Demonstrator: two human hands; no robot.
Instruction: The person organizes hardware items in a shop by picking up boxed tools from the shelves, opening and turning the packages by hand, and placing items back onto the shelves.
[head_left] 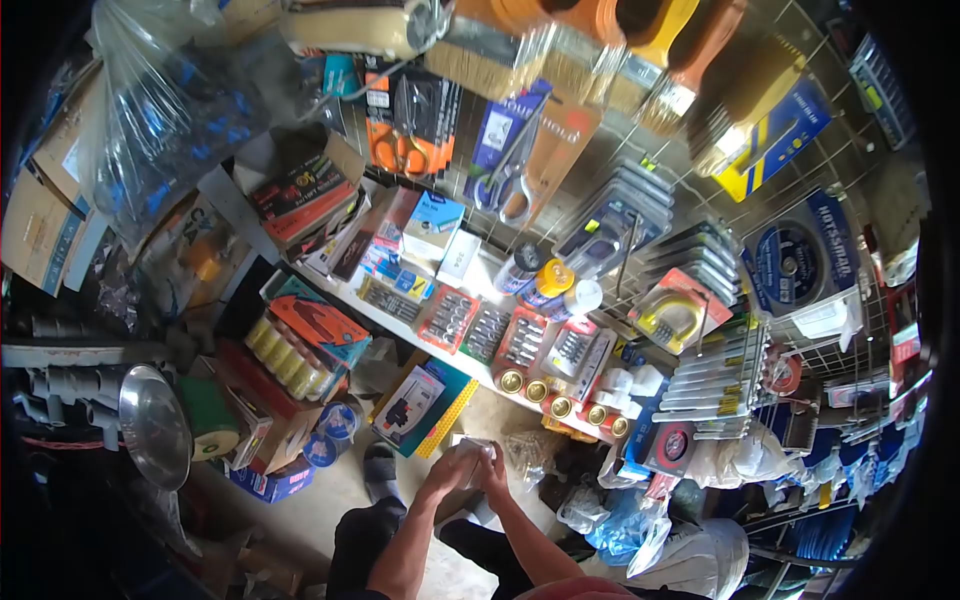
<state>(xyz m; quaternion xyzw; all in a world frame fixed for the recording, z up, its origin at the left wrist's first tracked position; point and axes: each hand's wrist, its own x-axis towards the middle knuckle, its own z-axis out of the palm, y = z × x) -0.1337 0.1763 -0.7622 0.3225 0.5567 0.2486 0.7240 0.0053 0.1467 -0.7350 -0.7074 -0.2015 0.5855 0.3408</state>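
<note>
Low in the view, above the floor, my left hand (pixel 456 474) and my right hand (pixel 492 472) are close together around a small pale object (pixel 474 458). Its details are too small to make out. Just beyond my hands leans a green and yellow package (pixel 425 408) with a tool pictured on it. A clear plastic bag (pixel 530 455) lies to the right of my hands. Above them runs a white shelf (pixel 465 368) with packs of bits (pixel 448 320) and a row of round brass-coloured items (pixel 537 391) along its front.
Paint brushes (pixel 690 80), scissors (pixel 402 155) and blister packs hang on a wire rack above. Boxes and a metal bowl (pixel 155 427) stand at the left. Blue and white plastic bags (pixel 628 528) lie at the lower right. A slippered foot (pixel 381 474) is on the floor.
</note>
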